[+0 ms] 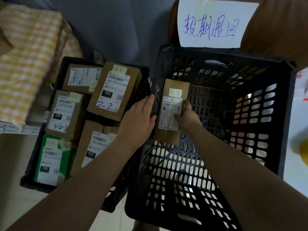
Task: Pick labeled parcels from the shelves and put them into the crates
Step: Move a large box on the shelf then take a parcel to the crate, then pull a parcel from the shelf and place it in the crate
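Parcel [177, 86] held inside the right crate [285, 122].
Right hand [185, 115] grips its right edge, thumb on the label [170, 110]; left hand [139, 116] rests straight-fingered against the crate's outer left wall.

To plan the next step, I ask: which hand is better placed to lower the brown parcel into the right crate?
The right hand: it grips the brown parcel inside the black crate. The left hand only rests on the crate's wall.
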Available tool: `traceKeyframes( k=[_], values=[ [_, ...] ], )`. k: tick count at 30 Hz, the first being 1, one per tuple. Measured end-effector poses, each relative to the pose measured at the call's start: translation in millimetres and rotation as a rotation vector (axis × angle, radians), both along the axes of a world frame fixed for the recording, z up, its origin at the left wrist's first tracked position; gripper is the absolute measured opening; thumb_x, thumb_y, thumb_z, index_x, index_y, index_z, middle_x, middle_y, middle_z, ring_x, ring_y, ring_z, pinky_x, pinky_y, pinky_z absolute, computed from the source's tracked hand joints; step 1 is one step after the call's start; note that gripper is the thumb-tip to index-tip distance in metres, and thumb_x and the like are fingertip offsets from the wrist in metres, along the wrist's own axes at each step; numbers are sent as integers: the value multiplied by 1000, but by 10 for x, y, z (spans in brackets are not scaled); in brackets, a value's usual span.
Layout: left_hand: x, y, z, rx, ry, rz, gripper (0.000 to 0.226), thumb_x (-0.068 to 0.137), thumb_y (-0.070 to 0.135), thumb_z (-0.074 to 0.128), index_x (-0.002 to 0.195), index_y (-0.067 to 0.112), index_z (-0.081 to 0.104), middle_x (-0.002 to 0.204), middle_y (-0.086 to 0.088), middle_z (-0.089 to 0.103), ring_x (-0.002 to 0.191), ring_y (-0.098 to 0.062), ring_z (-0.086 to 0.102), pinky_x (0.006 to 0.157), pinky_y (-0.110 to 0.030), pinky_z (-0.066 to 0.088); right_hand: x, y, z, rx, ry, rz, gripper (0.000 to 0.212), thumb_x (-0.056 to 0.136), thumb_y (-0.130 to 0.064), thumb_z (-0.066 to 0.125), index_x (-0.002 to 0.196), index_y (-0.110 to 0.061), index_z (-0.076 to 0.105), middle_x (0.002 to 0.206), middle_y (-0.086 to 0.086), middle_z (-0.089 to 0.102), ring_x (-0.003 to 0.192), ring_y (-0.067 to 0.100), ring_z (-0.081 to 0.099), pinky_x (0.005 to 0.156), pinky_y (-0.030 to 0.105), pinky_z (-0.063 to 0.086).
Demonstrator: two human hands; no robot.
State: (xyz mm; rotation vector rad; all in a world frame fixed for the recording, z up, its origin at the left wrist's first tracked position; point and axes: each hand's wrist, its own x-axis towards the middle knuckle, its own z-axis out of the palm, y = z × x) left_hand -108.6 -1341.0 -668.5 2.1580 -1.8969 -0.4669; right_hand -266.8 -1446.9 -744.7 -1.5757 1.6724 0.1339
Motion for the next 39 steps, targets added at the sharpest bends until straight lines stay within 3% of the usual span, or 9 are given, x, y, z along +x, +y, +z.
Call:
traceKeyframes(
  k=[5,9,16,22,25,29,32,35,39],
  values=[
    [-41,66,320,72,-183,-14,55,98,33,44,147,13,29,148,-10,36,135,-26,33,107,-39,34,-99,89,611,-132,163,286,49,97,-30,46,141,-18,27,129,16,49,112,36,51,72,38,46],
    [-221,260,694,61,-256,13,52,99,32,42,147,14,29,149,-9,34,136,-25,31,107,-38,33,-263,316,1141,-259,212,504,51,98,-31,45,144,-16,28,138,12,41,126,31,39,84,42,48],
    [-777,984,1603,-21,-364,67,48,98,31,44,141,11,39,144,-14,40,132,-30,37,102,-41,37,-807,910,2248,-515,181,762,49,98,-35,43,142,-14,34,142,12,37,128,32,36,91,43,46],
    [-835,1673,2685,-184,-466,168,37,94,28,51,125,9,55,123,-14,58,110,-32,55,85,-43,50,-747,1378,3554,-810,71,934,44,98,-34,44,136,-14,42,136,10,45,123,29,42,92,42,47],
    [-682,2112,3225,-305,-543,232,29,87,25,56,111,10,63,101,-11,65,89,-30,63,69,-39,53,-528,1704,4074,-937,-5,995,35,97,-33,43,125,-13,50,125,9,51,116,28,46,84,36,45],
    [-407,2839,3785,-311,-641,351,41,79,33,35,93,12,68,88,-9,66,76,-29,63,59,-35,50,-113,2260,4557,-1073,-78,1120,34,98,-34,41,123,-13,52,121,9,53,114,30,46,83,36,42],
    [-211,3447,4088,-276,-673,442,42,81,35,38,96,9,67,96,-12,65,87,-33,62,69,-40,52,309,2755,4789,-1111,-186,1183,35,98,-34,42,124,-14,52,125,7,52,117,28,45,87,36,42],
    [38,4127,4250,-250,-724,557,38,94,33,43,123,12,56,126,-8,55,116,-29,50,91,-38,42,800,3344,4940,-1114,-316,1229,40,96,-36,43,128,-15,52,128,5,52,119,27,45,92,41,45],
    [423,5109,4406,-229,-767,709,38,98,33,39,131,16,47,134,-6,47,121,-26,44,97,-38,39,1433,4284,5093,-1077,-498,1324,41,96,-35,45,134,-19,49,131,4,51,120,25,45,93,40,45]
  ],
)
